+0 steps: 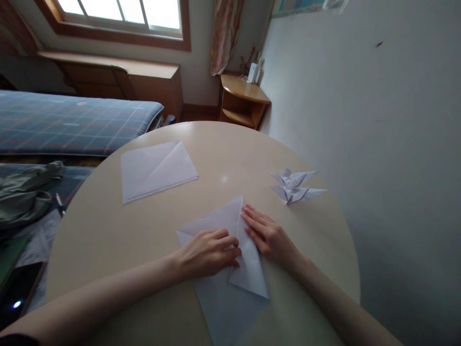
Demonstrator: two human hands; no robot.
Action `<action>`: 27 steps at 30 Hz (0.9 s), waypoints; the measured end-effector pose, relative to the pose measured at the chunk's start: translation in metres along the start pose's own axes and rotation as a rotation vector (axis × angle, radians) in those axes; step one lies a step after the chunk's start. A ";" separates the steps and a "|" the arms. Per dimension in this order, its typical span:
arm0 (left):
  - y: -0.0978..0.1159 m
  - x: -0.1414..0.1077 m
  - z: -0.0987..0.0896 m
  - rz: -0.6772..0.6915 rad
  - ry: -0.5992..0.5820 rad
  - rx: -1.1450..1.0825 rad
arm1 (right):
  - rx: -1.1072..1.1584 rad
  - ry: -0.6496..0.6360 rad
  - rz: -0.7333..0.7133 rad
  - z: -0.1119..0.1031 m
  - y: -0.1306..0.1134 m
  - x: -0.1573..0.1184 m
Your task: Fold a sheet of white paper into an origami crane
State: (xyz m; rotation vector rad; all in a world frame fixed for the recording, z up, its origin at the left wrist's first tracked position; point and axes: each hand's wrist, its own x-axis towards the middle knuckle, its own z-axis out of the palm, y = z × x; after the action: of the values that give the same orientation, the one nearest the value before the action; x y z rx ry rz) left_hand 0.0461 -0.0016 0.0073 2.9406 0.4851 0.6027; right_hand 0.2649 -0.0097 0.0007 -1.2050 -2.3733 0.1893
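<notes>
Folded white paper sheet (pixel 248 271) lies on the round table (pixel 230 144) between both hands, its long axis running away from the person, tip forward. Left hand (pixel 207 254) rests on it, fingers (pixel 226 247) curled over the flap, any pinch impossible to tell. Right hand (pixel 268 235) lies flat and open, fingertips (pixel 250 216) at the sheet's upper edge. No writing is readable

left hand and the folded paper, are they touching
Touching. The head view shows the left hand resting on top of the folded paper, with no gap between them.
</notes>
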 end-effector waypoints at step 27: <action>0.001 0.000 0.011 -0.026 -0.030 -0.136 | -0.358 -0.137 -0.002 0.001 0.002 0.006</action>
State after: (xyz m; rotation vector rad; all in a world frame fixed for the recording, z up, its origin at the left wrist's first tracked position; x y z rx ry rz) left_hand 0.0509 -0.0026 -0.0021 2.8063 0.4586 0.5644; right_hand 0.2627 -0.0030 0.0010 -1.3863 -2.6043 -0.1682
